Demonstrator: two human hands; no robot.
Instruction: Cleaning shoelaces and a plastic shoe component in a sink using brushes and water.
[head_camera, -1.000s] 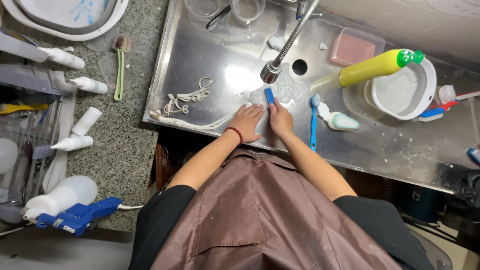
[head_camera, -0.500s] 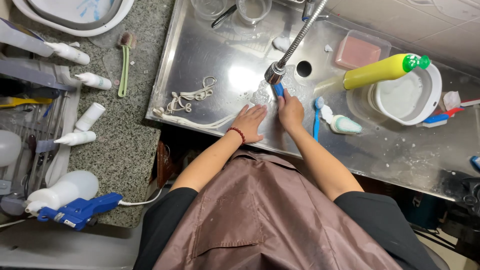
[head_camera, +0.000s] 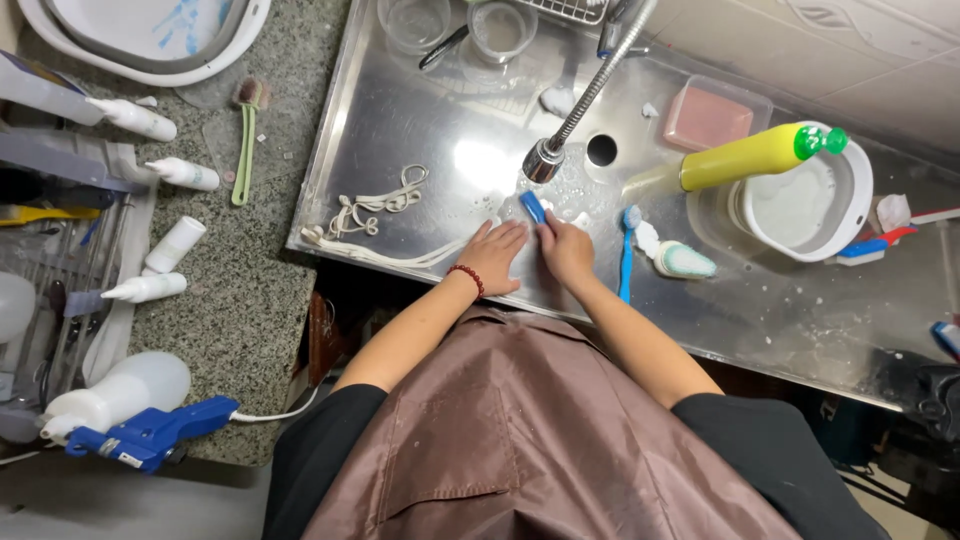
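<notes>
My two hands are together in a steel sink (head_camera: 400, 110), just below the faucet head (head_camera: 543, 160). My right hand (head_camera: 566, 250) grips a small blue brush (head_camera: 533, 207) whose tip points up toward the faucet. Beside it, my left hand (head_camera: 495, 255), with a red bead bracelet at the wrist, lies flat with fingers pressed on a pale item on the sink floor. White shoelaces (head_camera: 375, 205) lie loose to the left of my hands.
A blue toothbrush (head_camera: 627, 255) and a teal scrub brush (head_camera: 683, 262) lie right of my hands. A yellow bottle (head_camera: 745, 157) rests across a white bowl (head_camera: 850, 215). A pink soap box (head_camera: 707, 118) sits at the back. White bottles (head_camera: 150, 287) stand on the granite counter (head_camera: 250, 300).
My hands have stayed under the faucet, shifting slightly; the right hand with the blue brush moved up toward the faucet head and back a little.
</notes>
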